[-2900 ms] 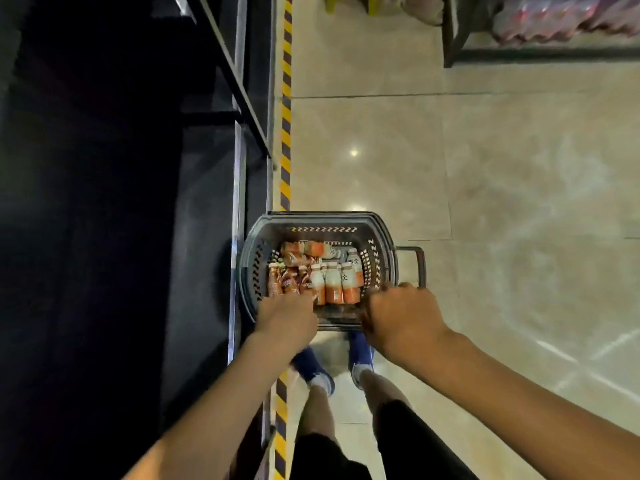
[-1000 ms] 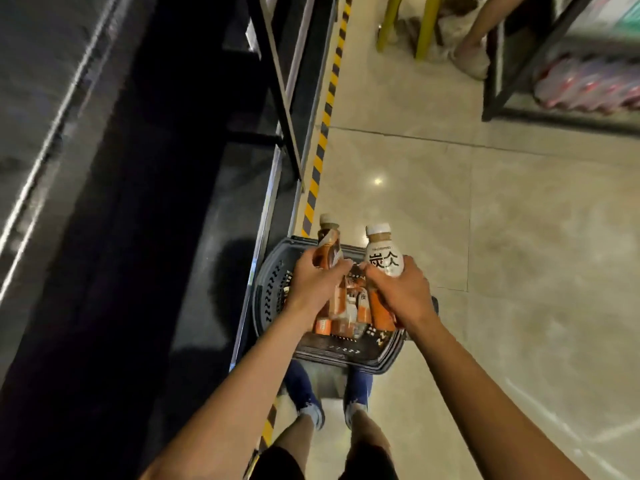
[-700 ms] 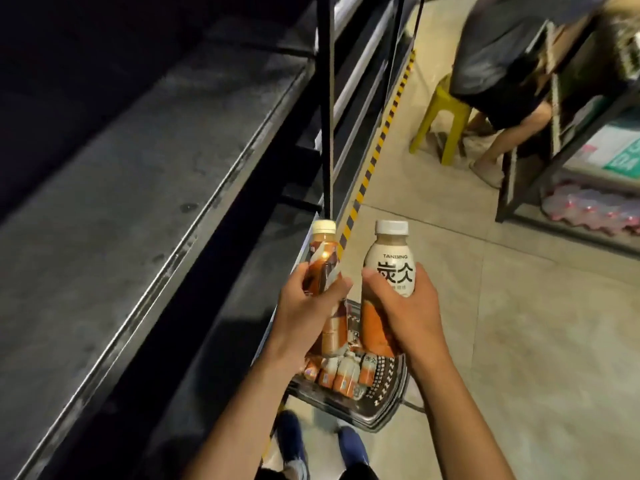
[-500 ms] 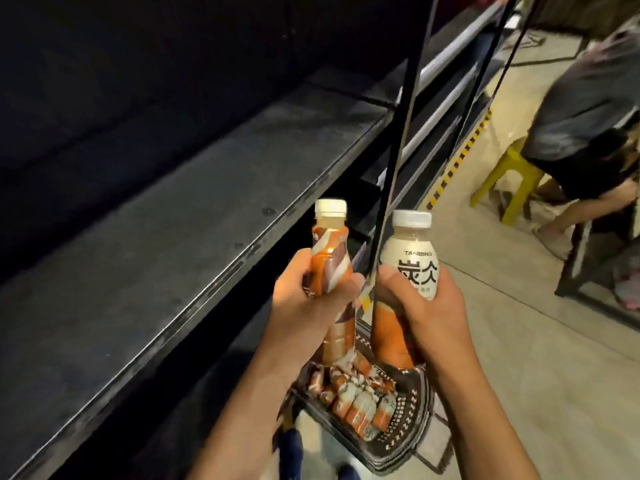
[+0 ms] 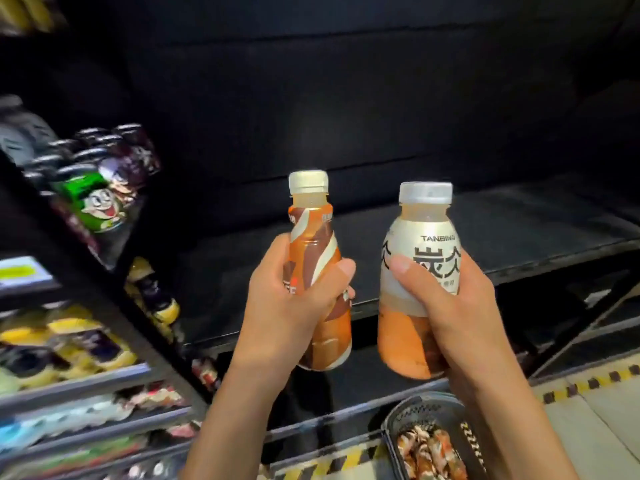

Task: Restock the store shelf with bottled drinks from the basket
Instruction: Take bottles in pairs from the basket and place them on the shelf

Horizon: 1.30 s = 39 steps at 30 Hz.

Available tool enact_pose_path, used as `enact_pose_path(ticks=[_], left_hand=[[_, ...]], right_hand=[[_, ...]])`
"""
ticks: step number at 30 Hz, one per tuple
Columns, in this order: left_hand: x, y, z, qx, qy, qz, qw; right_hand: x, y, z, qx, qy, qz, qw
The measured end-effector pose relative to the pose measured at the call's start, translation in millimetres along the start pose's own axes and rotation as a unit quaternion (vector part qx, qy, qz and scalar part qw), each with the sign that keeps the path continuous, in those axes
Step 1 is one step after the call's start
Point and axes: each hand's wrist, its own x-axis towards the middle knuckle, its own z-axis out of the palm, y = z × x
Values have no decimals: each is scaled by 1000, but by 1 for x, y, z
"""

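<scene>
1. My left hand (image 5: 294, 306) grips the swirl-label bottle (image 5: 311, 230) at its waist. The thumb and fingers are curled round it, and the cap points up, tilted slightly.
2. My right hand (image 5: 446, 306) grips the white-label bottle (image 5: 424, 230). The thumb lies across the printed label and the fingers wrap the far side.
3. The two bottles stand side by side at view centre, near each other but apart.
4. The dark shelf board (image 5: 519, 230) lies behind the bottles, from 12 to 3 o'clock.
5. The basket (image 5: 433, 407) sits on the floor at 5 o'clock, with more bottles (image 5: 429, 452) lying in it.
6. Stocked racks (image 5: 69, 375) fill the 8 to 10 o'clock sector, and their goods are blurred.
7. Yellow-black floor tape (image 5: 588, 382) runs at 4 o'clock.
</scene>
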Motion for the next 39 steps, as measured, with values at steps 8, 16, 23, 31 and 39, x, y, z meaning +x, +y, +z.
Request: enact_pose_path(ticks=[8, 16, 23, 31, 39], left_hand=[[-87, 42, -207, 18, 125, 51, 991], [-136, 66, -364, 70, 220, 73, 970], [-121, 67, -455, 62, 241, 58, 967], [-59, 54, -545, -33, 251, 2, 967], [18, 56, -628, -15, 192, -50, 980]], right_hand=[[-81, -34, 186, 84, -207, -26, 974], [-158, -43, 328, 107, -293, -22, 950], [-173, -53, 423, 86, -312, -13, 946], [-143, -47, 531, 67, -292, 17, 954], [-94, -56, 620, 60, -274, 97, 955]])
